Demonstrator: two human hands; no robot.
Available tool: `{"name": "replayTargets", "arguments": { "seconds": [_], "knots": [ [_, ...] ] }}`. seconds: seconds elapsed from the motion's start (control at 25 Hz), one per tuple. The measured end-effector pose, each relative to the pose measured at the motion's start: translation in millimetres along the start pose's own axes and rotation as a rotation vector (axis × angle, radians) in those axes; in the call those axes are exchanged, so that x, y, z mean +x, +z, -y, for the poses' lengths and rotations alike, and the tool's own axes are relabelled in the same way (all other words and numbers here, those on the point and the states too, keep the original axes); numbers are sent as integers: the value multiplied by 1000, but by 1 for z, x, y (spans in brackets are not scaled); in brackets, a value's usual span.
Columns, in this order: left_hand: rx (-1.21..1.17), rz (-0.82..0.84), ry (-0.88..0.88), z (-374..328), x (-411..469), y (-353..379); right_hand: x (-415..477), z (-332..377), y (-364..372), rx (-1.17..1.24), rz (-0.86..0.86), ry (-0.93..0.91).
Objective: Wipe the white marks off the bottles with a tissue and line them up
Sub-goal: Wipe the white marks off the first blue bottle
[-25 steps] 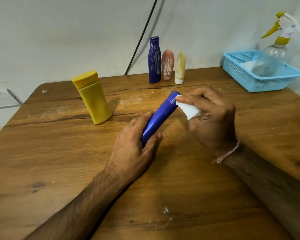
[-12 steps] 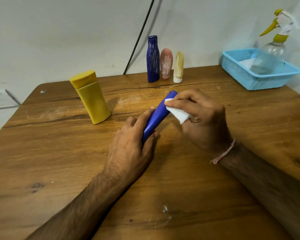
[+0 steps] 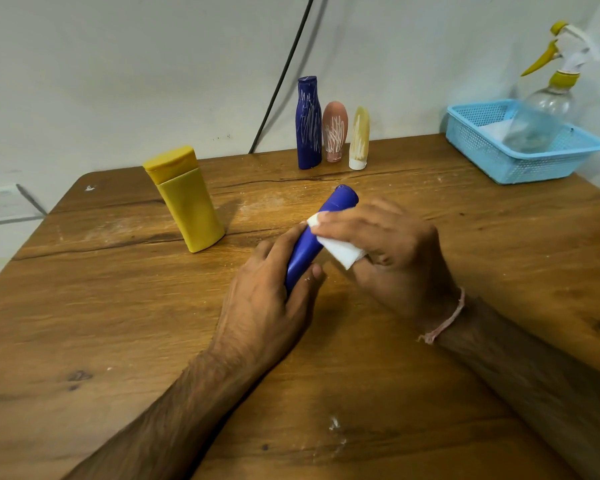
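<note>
Fingers [image 3: 279, 245] of L hand [image 3: 267, 306] are curling round the lower half of the blue bottle [image 3: 340, 200], thumb on the near side, gripping it firmly. The bottle is lying tilted over mid table [image 3: 118, 323], far end pointing away twd the back wall. Can't tell if the near end is touching the wood, as the palm is hiding it.

R hand [image 3: 392, 258] is pinching a folded white tissue [image 3: 342, 252] btwn thumb and fingertips and pressing it onto the bottle's mid section, just above the L fingers.

A yellow bottle [image 3: 187, 206] is standing upright, cap on top, left of the hands and well apart from them.

3 more are standing in a row at the back edge near the wall, just beside each other: tall dark-blue bottle [image 3: 308, 126], pink bottle [image 3: 334, 131], cream bottle [image 3: 359, 140]. All 3 are showing white scribble marks.

A light-blue basket [image 3: 520, 164] is sitting at the far right corner w/ a clear spray bottle [image 3: 548, 109] leaning in it. A black cable [image 3: 281, 81] is running down the wall behind the row. A pink thread band [image 3: 445, 320] is sitting on the R wrist.
</note>
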State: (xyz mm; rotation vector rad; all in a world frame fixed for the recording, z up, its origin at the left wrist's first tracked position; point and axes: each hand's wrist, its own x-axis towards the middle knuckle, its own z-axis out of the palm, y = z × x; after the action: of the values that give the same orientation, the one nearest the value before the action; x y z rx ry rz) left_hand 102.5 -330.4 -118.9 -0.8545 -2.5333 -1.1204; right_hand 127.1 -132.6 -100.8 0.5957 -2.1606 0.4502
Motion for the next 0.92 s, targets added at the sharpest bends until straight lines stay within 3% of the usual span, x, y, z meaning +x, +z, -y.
{"name": "replayTargets", "arguments": {
  "seconds": [0.08,0.24,0.4,0.56,0.72,0.84,0.92],
  "knots": [
    [-79,4,-3,0,1,-1,-1,6,4,61,36,-86],
    [-339,56,-124,-1,0,-5,3,-5,-2,2,-53,78],
    [-613,81,-227,5,-1,-9,-1,9,6,60,23,-52],
    [-797,170,-279,0,1,-13,3,-7,-4,-30,-94,135],
    [-1094,164,-348,4,8,-15,-2,13,4,55,-13,-49],
    [-1320,214,-434,-1,10,-17,1,3,2,26,-130,99],
    [-1464,286,-480,-4,11,-18,0,8,4,23,-152,89]
  ]
}}
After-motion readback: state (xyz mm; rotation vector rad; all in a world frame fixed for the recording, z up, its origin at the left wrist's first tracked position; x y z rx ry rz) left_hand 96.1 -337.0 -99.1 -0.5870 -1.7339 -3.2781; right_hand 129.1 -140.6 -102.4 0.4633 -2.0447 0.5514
